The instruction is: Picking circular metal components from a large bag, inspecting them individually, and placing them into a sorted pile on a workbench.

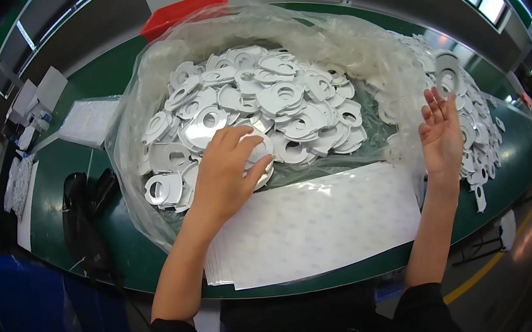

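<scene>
My left hand (230, 167) lies over the front of a heap of flat white plastic parts (284, 97), each with a round or oval hole. Its fingers and thumb are apart, resting on or just above one white part (263, 148); whether they grip it is hidden. On the right, my right hand (441, 136) is raised palm up, with loosely bent fingers and the thumb apart. A blurred whitish part (446, 67) appears just beyond its fingertips, and I cannot tell if they touch. Behind and beside this hand spreads a second pile of similar parts (480, 135).
A large clear plastic bag (183, 44) surrounds the heap on the green table (49, 190). White sheets (319, 225) lie stacked at its front edge. A red bin (186, 10) stands at the back. A black strapped item (81, 216) and a plastic-wrapped white stack (87, 121) lie left.
</scene>
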A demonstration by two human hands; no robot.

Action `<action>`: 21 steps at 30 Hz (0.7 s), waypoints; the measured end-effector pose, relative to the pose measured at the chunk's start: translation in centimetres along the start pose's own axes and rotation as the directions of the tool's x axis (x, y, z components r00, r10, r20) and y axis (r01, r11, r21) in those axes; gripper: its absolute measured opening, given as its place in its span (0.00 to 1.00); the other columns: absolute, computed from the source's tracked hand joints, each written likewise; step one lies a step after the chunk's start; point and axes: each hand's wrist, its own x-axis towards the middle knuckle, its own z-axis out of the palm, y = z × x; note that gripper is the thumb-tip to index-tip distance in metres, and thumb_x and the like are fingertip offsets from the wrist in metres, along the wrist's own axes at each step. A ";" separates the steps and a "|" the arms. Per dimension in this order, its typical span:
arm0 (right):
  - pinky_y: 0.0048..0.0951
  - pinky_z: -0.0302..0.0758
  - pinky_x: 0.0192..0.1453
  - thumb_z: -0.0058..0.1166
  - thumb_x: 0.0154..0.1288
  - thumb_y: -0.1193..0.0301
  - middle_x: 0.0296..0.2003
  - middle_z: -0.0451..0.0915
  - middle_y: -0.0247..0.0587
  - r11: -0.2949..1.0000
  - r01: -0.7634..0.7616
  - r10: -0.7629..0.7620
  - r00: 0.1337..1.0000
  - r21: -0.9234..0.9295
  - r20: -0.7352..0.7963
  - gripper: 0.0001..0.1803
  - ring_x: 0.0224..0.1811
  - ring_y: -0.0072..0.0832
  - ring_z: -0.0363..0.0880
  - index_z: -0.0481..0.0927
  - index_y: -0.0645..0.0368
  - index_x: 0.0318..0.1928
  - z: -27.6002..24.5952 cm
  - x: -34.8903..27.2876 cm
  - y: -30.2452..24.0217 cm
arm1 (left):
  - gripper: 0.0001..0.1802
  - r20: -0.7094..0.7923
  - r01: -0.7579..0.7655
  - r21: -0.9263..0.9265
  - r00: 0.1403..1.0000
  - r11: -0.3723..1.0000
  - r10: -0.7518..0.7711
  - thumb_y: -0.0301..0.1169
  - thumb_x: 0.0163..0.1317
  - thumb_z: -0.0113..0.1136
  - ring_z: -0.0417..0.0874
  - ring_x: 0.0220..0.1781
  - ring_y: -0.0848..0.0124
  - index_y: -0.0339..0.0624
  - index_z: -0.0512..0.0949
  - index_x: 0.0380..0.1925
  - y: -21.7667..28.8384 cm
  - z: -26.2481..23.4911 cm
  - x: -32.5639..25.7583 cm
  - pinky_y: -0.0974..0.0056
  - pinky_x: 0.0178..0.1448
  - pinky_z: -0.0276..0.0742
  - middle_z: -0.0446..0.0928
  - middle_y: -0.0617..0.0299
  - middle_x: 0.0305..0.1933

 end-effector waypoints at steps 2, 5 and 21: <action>0.14 0.65 0.31 0.52 0.67 0.64 0.39 0.78 0.33 0.997 0.051 -0.058 0.989 -0.056 -0.134 0.13 0.32 0.14 0.69 0.77 0.59 0.46 1.0 -0.7 0.1 | 0.13 0.031 0.047 0.037 0.998 0.998 -0.048 0.30 0.51 0.64 0.72 0.54 0.55 0.40 0.78 0.38 -0.1 0.6 -0.5 0.57 0.57 0.67 0.75 0.54 0.49; 0.15 0.68 0.33 0.53 0.65 0.69 0.40 0.79 0.33 0.843 0.265 -0.188 0.960 -0.469 0.206 0.12 0.33 0.15 0.71 0.78 0.59 0.47 2.2 -2.5 2.4 | 0.12 0.054 0.009 0.112 0.998 0.994 -0.015 0.28 0.50 0.64 0.71 0.55 0.56 0.40 0.77 0.36 -0.8 1.4 -1.1 0.56 0.58 0.66 0.74 0.54 0.51; 0.32 0.75 0.34 0.57 0.55 0.69 0.33 0.70 0.39 0.359 0.889 0.549 0.043 -0.282 0.835 0.10 0.41 0.35 0.71 0.72 0.60 0.33 4.5 -16.5 8.4 | 0.17 0.440 0.396 -0.897 0.838 -0.196 -0.321 0.44 0.72 0.36 0.73 0.57 0.63 0.45 0.69 0.34 3.1 1.8 -0.9 0.61 0.51 0.71 0.69 0.53 0.60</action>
